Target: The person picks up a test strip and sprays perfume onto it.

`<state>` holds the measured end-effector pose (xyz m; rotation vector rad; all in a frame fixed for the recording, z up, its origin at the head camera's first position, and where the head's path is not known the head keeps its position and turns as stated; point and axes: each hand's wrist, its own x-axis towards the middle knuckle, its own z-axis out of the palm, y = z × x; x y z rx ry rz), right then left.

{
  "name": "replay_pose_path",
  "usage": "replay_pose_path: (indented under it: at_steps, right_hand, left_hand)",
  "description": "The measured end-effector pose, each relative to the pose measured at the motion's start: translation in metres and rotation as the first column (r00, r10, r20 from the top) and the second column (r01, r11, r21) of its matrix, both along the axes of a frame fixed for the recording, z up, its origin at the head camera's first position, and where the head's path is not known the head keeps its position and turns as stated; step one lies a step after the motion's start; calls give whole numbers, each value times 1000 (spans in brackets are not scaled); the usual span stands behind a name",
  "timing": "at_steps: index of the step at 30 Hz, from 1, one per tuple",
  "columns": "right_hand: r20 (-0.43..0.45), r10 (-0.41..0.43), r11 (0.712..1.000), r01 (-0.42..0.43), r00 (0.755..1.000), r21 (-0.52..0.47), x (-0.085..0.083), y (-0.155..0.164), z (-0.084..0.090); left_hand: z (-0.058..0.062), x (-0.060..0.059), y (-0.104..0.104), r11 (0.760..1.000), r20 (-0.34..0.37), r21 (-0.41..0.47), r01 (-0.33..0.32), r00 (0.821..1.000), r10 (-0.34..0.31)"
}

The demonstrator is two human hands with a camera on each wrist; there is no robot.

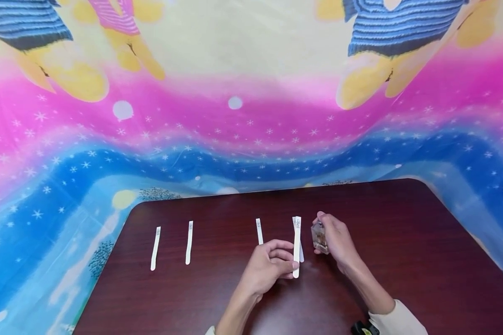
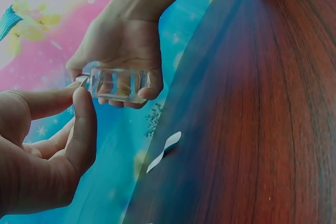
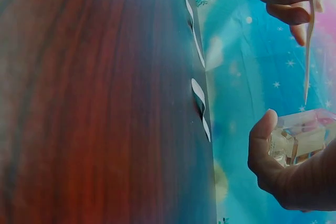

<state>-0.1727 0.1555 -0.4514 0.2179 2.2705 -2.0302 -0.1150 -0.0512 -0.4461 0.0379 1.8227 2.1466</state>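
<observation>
My left hand (image 1: pixel 268 266) pinches a white perfume test strip (image 1: pixel 296 246) near its lower end, between thumb and fingers. The strip stands out above the table, with small print at its top. To its right, my right hand (image 1: pixel 338 241) grips a clear glass perfume bottle (image 1: pixel 320 238). One finger lies at the top of the bottle. In the right wrist view, the held strip (image 3: pixel 308 56) hangs close to the bottle (image 3: pixel 299 142), apart from it. The left wrist view shows amber liquid inside the glass (image 2: pixel 119 85). Another strip (image 1: pixel 302 253) lies partly hidden behind the held one.
More white strips lie spaced out on the dark wood table (image 1: pixel 218 298): one at the far left (image 1: pixel 155 249), one beside it (image 1: pixel 189 243), and one (image 1: pixel 259 231) partly covered by my left hand. A colourful printed cloth (image 1: pixel 243 125) hangs behind the table.
</observation>
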Motion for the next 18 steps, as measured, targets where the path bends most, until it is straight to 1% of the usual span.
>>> replay_pose_path:
  at_steps: [4, 10, 16, 18]
  right_hand:
    - [-29, -22, 999, 23, 999, 44, -2, 0, 0]
    - [-45, -40, 997, 43, 998, 59, -4, -2, -1]
    - [-66, -82, 994, 87, 994, 72, -6, -9, -1]
    - [-67, -85, 993, 90, 994, 70, -6, -11, -1]
  left_hand:
    - [2, 2, 3, 1000, -2, 11, -1, 1000, 1]
    - [4, 2, 5, 1000, -6, 25, -2, 1000, 2]
    - [4, 2, 7, 999, -8, 32, -9, 1000, 9]
    - [3, 1, 7, 1000, -8, 29, -9, 1000, 9]
